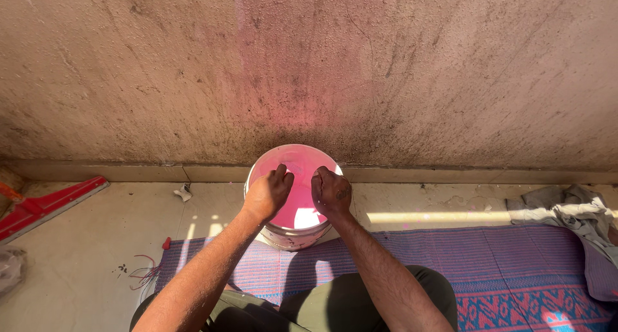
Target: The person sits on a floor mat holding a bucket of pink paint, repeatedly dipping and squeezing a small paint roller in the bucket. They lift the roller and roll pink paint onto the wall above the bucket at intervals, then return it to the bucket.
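A rough, stained concrete wall point(309, 68) fills the upper view, tinted pink just above the bucket. Below it lies a pale floor point(84, 242), partly covered by a purple and blue woven mat point(489, 267). A grey cloth point(570, 210) is crumpled at the mat's far right end, and a red squeegee point(45, 203) lies at the far left by the wall. A white bucket point(293, 237) holding pink liquid stands against the wall, at the mat's edge. The left hand point(269, 192) and right hand point(331, 192) are both over the bucket's mouth, fingers curled closed; whether they grip anything I cannot tell.
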{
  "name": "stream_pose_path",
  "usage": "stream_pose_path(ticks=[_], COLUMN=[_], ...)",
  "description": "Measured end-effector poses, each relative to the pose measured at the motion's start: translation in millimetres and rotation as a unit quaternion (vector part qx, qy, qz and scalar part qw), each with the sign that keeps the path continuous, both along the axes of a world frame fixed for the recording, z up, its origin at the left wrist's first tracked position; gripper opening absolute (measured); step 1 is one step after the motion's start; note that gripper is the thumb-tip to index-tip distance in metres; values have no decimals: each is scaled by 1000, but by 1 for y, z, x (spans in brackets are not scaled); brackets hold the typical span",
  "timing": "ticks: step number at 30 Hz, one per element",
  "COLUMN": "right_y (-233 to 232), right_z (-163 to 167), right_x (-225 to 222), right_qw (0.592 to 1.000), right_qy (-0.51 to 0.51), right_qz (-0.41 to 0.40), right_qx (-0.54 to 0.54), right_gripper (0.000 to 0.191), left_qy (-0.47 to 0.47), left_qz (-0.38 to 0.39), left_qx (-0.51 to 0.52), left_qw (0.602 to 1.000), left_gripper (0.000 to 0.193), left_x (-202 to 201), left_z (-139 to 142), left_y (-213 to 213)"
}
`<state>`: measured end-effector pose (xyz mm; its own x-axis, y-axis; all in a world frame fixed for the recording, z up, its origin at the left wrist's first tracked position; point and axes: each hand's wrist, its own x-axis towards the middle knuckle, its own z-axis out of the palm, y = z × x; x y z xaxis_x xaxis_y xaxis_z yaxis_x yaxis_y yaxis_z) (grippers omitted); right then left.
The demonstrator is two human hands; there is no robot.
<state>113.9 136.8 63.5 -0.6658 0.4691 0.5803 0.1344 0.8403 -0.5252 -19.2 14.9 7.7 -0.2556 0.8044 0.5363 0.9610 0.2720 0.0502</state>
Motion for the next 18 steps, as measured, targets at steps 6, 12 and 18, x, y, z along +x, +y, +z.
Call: stream_pose_path(ticks=[6, 12, 18], right_y=[5, 8, 4], right_z=[-4, -6, -2], right_x=[-4, -7, -6], right_qw=[1000, 1000, 1000], right_qy=[-13, -23, -24], right_qz=[-4, -2, -6], right_qx=[13, -1, 2], right_gripper=[25, 26, 25], left_qy=[-133, -206, -375], left_qz=[68, 60, 190], left_qx=[-55, 72, 38], left_qw=[987, 974, 907], left_gripper=[6, 18, 33], left_x=[-6, -11, -16], left_z=[-10, -13, -5], left_y=[9, 10, 18])
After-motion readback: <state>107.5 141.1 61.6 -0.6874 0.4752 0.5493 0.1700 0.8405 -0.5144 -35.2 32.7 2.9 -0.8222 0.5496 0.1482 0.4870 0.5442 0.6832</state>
